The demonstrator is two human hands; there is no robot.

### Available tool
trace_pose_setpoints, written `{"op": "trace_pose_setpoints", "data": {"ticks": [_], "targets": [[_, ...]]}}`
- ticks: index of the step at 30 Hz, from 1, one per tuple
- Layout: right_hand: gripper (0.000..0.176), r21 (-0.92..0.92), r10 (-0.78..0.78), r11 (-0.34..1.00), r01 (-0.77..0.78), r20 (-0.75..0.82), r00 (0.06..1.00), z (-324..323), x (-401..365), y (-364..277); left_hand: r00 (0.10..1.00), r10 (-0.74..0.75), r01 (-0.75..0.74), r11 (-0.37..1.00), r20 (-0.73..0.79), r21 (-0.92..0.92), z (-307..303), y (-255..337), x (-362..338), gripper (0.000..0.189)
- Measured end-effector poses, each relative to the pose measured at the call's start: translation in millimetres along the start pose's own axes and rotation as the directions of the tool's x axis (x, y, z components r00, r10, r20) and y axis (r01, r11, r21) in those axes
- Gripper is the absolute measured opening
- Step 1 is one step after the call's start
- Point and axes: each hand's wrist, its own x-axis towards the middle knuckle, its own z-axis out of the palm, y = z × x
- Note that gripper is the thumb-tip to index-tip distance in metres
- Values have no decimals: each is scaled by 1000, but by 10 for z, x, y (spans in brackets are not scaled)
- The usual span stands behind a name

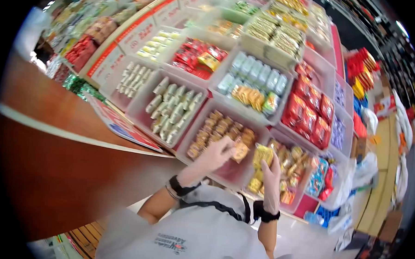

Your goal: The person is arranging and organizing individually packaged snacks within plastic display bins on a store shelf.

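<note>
My left hand (214,155), in a pale glove with a black band at the wrist, pinches a round tan packet (240,151) over the front bin of brown wrapped snacks (209,134). To its right my right hand (272,181), gloved too, has its fingers closed on a yellow packet (263,155). That packet is above the left side of a bin of gold-wrapped sweets (293,162). The two hands are apart, and both bins hold rows or heaps of small packets.
More plastic bins surround these: white-wrapped rolls (173,107) on the left, light blue packets (255,71) behind, red packs (308,113) at the right. A brown wooden surface (68,146) stands at the left. Cardboard (382,183) and plastic bags lie at the right.
</note>
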Motion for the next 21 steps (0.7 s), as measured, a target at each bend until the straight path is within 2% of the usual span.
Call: {"op": "trace_pose_setpoints", "data": {"ticks": [3,5,7,8,9,10,11,12,13,14,17,21], "targets": [[51,97,43,994,-45,19,999,-19,-28,-21,998,-4,3,1000,55,14,50,-63,5,20],[49,75,24,997,-23,-21,999,5,-128,-196,999,-29,30,999,45,-21,105,-175,15,20],[48,47,-50,998,50,-16,999,-32,-108,-86,998,6,-7,1000,66,3,137,-211,36,22],[48,46,-43,998,44,-24,999,-52,-117,-79,994,-72,75,997,83,-34,150,-196,45,23],[44,129,38,991,-32,-43,998,-40,-142,-164,983,-152,159,985,101,-67,158,-171,43,24],[41,213,118,971,-104,-54,992,-32,-164,-203,988,-135,141,987,72,-82,188,-120,43,22],[41,218,123,970,-108,-56,991,-53,-161,-145,987,-138,144,986,76,-78,201,-123,53,22],[37,11,-102,995,103,-101,990,-69,-148,-112,988,-138,142,988,72,-63,207,-129,64,22],[34,-202,-325,932,301,-98,941,-74,-145,-104,988,-137,141,989,70,-49,214,-136,72,23],[31,-257,-479,862,436,-134,868,-66,-153,-117,987,-140,143,989,75,-45,222,-146,78,23],[34,-260,-527,834,486,-120,841,-72,-154,-148,989,-123,131,986,79,-99,257,-128,105,23],[33,-272,-511,844,462,-146,847,-109,-144,-165,978,-181,191,977,103,-98,276,-9,138,22]]}}
